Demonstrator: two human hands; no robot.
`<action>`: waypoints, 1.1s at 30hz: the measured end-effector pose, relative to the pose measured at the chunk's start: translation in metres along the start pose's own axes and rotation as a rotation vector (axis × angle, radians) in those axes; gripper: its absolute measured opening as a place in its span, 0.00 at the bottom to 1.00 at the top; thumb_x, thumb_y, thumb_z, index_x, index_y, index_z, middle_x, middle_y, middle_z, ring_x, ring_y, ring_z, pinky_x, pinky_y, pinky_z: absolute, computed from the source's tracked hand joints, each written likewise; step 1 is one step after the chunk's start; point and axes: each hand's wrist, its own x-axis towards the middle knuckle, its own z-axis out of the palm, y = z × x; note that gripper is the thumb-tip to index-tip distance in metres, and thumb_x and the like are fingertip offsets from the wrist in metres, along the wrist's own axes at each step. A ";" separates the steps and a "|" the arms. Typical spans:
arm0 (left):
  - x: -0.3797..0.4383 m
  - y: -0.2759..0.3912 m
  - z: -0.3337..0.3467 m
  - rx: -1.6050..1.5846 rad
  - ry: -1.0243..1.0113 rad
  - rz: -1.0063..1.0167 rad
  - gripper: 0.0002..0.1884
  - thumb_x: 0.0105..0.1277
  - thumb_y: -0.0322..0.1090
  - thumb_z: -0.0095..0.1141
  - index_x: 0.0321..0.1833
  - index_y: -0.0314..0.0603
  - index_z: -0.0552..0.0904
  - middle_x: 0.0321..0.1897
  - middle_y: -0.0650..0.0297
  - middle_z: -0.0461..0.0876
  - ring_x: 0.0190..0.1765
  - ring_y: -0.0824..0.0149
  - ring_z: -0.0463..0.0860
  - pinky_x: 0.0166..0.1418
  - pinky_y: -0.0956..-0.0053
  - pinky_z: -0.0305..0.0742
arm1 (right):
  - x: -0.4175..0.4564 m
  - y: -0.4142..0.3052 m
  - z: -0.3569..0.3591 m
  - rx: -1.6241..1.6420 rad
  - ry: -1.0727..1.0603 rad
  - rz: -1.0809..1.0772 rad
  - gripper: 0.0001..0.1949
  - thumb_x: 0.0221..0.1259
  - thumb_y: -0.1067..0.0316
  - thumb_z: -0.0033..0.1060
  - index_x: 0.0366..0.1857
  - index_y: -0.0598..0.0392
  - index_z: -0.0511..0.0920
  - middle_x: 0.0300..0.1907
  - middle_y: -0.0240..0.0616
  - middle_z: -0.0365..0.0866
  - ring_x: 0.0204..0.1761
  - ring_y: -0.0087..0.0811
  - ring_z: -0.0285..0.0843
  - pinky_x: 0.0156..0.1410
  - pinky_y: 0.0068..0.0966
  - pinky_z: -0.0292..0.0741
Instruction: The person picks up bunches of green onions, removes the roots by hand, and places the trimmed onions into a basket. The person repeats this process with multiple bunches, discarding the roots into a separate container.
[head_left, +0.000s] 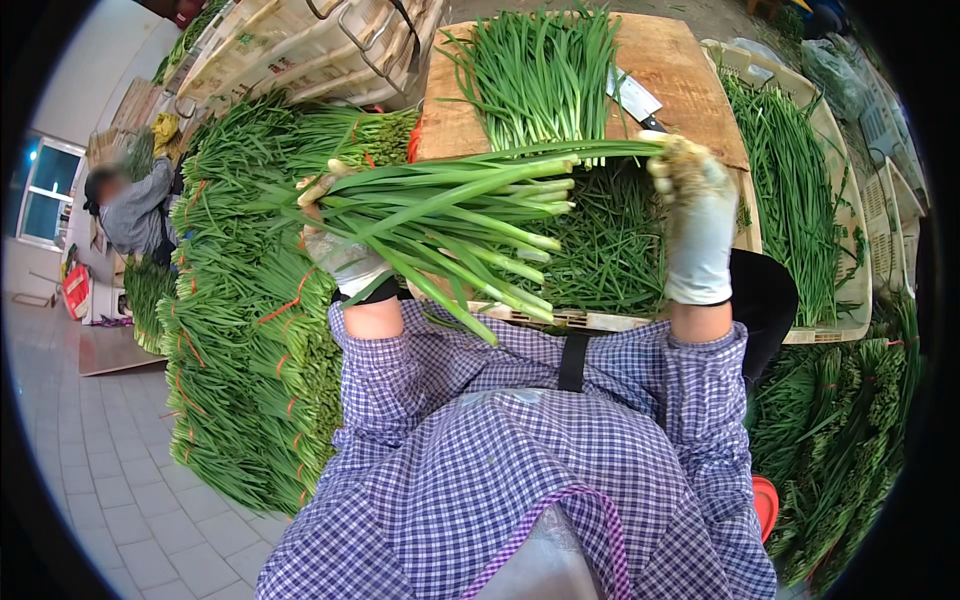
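Observation:
My left hand, in a pale, stained glove, is closed around a bunch of leafy green stalks, perhaps garlic chives, whose pale cut ends point right. At the right, my gloved right hand pinches the end of long green leaves that stretch leftward over the bunch. Beyond both hands lies a wooden board bearing a loose pile of green stalks. A cleaver with a black handle rests beside that pile, its handle end just behind my right hand. Loose leaves fill a container under the board's near edge.
Stacked bundles tied with red bands rise at my left. A plastic crate of long leaves stands right of the board, with more bundles nearer me. Pale crates are at the upper left. A co-worker is at the far left.

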 end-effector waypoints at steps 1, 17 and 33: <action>-0.001 0.001 0.003 -0.049 -0.019 0.000 0.08 0.69 0.40 0.62 0.47 0.50 0.84 0.47 0.64 0.85 0.61 0.60 0.79 0.69 0.55 0.71 | 0.006 0.005 -0.013 0.055 0.048 0.028 0.13 0.73 0.60 0.58 0.44 0.59 0.84 0.31 0.28 0.84 0.29 0.12 0.73 0.33 0.09 0.67; 0.035 -0.028 0.085 0.339 0.480 -0.151 0.09 0.74 0.28 0.48 0.52 0.31 0.77 0.42 0.53 0.83 0.49 0.51 0.84 0.63 0.49 0.79 | 0.006 -0.014 0.053 -0.681 -1.024 -0.542 0.53 0.50 0.50 0.79 0.75 0.67 0.54 0.75 0.57 0.60 0.78 0.43 0.56 0.80 0.31 0.55; 0.072 -0.068 0.131 0.095 -0.284 -0.524 0.13 0.74 0.30 0.52 0.58 0.35 0.78 0.38 0.57 0.86 0.44 0.59 0.86 0.61 0.55 0.82 | 0.015 -0.024 0.056 -0.092 -1.110 -0.009 0.42 0.58 0.46 0.72 0.72 0.60 0.65 0.67 0.40 0.73 0.69 0.32 0.67 0.74 0.29 0.63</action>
